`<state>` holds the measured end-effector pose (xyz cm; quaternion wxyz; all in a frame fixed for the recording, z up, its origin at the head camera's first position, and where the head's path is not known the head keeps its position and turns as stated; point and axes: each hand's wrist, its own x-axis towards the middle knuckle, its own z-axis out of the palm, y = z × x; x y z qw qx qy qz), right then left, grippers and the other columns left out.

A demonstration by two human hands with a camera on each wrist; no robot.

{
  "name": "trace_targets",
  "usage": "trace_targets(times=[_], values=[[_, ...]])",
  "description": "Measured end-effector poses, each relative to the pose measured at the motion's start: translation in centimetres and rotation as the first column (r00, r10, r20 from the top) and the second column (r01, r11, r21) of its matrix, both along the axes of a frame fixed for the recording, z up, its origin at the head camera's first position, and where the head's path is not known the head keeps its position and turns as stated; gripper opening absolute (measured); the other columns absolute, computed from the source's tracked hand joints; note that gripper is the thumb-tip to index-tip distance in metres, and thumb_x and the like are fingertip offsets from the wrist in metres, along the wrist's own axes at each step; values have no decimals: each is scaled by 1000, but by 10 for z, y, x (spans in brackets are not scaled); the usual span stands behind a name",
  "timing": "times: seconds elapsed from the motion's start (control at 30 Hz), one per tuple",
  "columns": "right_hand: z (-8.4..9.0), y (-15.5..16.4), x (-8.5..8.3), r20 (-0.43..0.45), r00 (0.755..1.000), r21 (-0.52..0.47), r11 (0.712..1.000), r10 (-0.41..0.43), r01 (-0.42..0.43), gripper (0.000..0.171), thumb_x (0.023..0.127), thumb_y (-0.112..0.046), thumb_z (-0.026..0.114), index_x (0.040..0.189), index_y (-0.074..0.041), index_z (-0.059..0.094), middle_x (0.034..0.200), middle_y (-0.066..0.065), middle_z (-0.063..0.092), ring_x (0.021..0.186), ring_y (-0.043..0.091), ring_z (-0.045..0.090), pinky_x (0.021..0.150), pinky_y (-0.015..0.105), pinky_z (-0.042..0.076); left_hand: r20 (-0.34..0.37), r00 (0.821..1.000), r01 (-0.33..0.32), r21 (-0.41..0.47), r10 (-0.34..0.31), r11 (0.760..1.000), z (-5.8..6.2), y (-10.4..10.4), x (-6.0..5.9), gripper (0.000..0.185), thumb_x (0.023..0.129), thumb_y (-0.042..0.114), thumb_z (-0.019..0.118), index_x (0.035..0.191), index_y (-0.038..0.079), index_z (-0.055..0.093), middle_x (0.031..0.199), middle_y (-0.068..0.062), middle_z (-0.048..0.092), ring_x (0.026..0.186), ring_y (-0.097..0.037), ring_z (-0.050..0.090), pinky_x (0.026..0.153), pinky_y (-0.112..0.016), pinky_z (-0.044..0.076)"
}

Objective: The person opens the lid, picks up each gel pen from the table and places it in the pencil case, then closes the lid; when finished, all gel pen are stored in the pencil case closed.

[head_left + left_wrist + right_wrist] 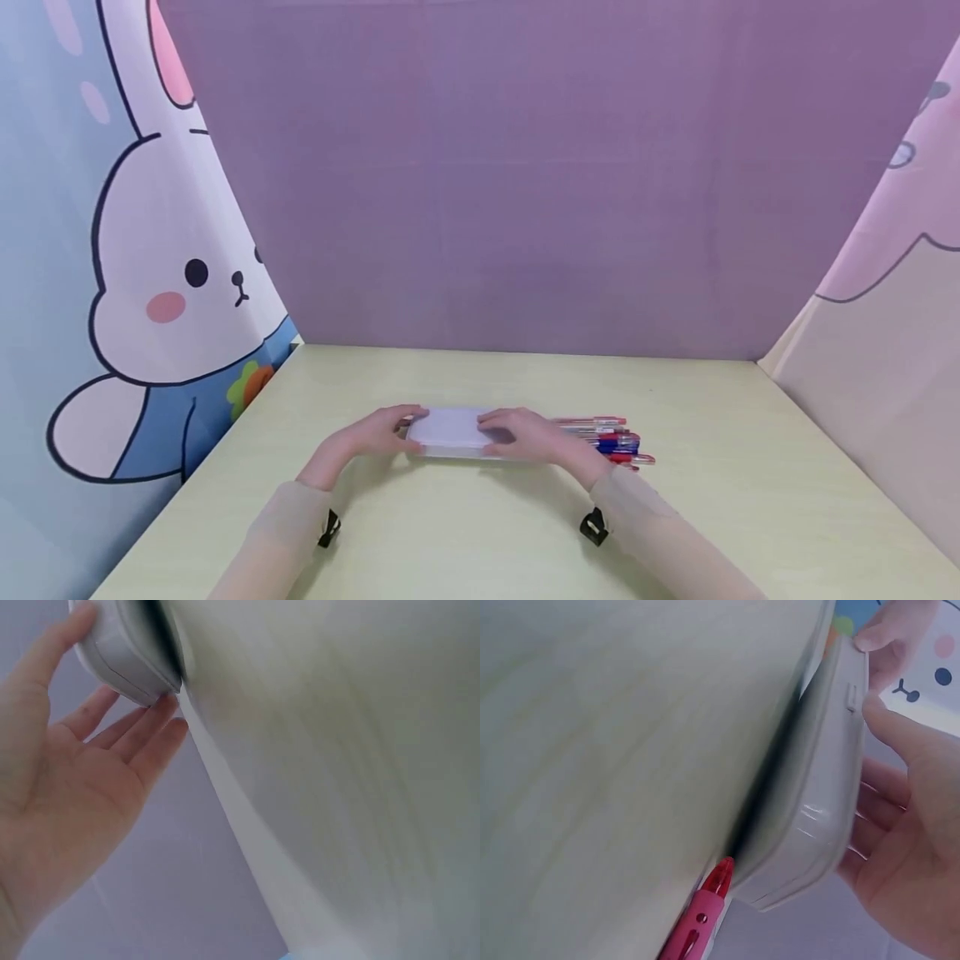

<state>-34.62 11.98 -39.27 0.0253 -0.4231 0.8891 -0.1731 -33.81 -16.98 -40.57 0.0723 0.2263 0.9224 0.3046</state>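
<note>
Now both hands rest on a flat, frosted white plastic case with rounded corners (456,432), which lies closed on the pale yellow-green wooden table (480,533), near its middle. The left hand (375,435) is at the left end of the case: its thumb presses on the top edge and the other fingers lie almost straight under the corner, so the hand is spread and not clamped. The right hand (528,437) covers the right end; the wrist view shows its thumb (889,720) pushing just beside the small latch tab (850,696) on the front side, with the other fingers curled around the back of the case.

A bundle of red and blue ballpoint pens (611,442) lies just to the right of the case, touching or almost touching it; one red pen cap (705,915) sits right at the case corner.

To do this step well, the left hand should probably keep the case steady against the table while the right thumb works at the latch alone. A gentle, even push seems better, because a strong pull could make the case slide into the pens and scatter them. Whether the latch is already free cannot be told.
</note>
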Motion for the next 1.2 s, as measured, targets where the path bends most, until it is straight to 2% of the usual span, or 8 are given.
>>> trace_targets(times=[0.17,0.43,0.63,0.77,0.87,0.93,1.03,1.2], values=[[0,2,-2,-25,1000,-47,999,8,-9,43,91,-33,60,125,-6,60,130,10,58,124,26,51,107,41,40,14,1000,-7,11,6,1000,1,-3,-2,65,84,37,68,137,5,47,139,-19,46,127,-37,44,104,-53,38],[-1,3,-5,-72,997,-111,994,-8,0,38,93,-31,58,124,-9,61,123,7,63,114,20,59,95,34,50,42,998,-39,16,38,999,-6,-4,-10,55,92,46,54,136,13,49,131,-10,54,118,-25,52,100,-44,43],[5,0,-4,-124,992,-144,990,-22,3,32,92,-27,60,117,-8,66,107,6,70,92,13,66,76,24,55,66,993,-98,21,96,995,-3,-2,-9,51,93,48,50,134,19,52,130,-7,56,116,-24,52,99,-45,42],[8,-2,-2,-149,989,-135,991,-21,1,31,93,-28,59,114,-7,67,103,6,71,87,12,67,73,23,55,78,992,-106,28,104,994,0,-1,-8,51,93,50,48,133,20,52,132,-7,54,120,-24,50,100,-47,41],[8,-2,-2,-219,975,-142,988,23,-55,32,95,-28,56,111,-3,68,100,8,72,85,14,68,73,25,56,79,992,-100,37,97,994,0,-1,-8,51,93,50,48,133,18,52,131,-7,54,118,-24,51,99,-47,42],[6,-3,-3,-292,954,-149,982,67,-115,33,96,-27,54,108,1,67,96,10,72,82,16,68,72,25,57,81,992,-97,47,93,994,0,-2,-9,52,93,50,49,132,17,53,128,-7,56,114,-22,53,96,-45,43],[4,-4,-4,-365,925,-156,972,110,-177,33,96,-24,53,106,5,66,94,13,71,78,16,69,70,22,57,102,991,-95,69,88,993,-1,-3,-9,52,92,50,50,130,15,54,116,-6,60,101,-19,55,85,-37,46],[4,-8,-3,-412,905,-131,977,102,-170,24,92,-15,59,106,3,65,94,12,71,71,11,66,63,15,54,145,987,-86,116,69,989,-1,-3,-11,53,92,49,51,129,11,53,93,-8,60,79,-17,52,69,-28,42]])
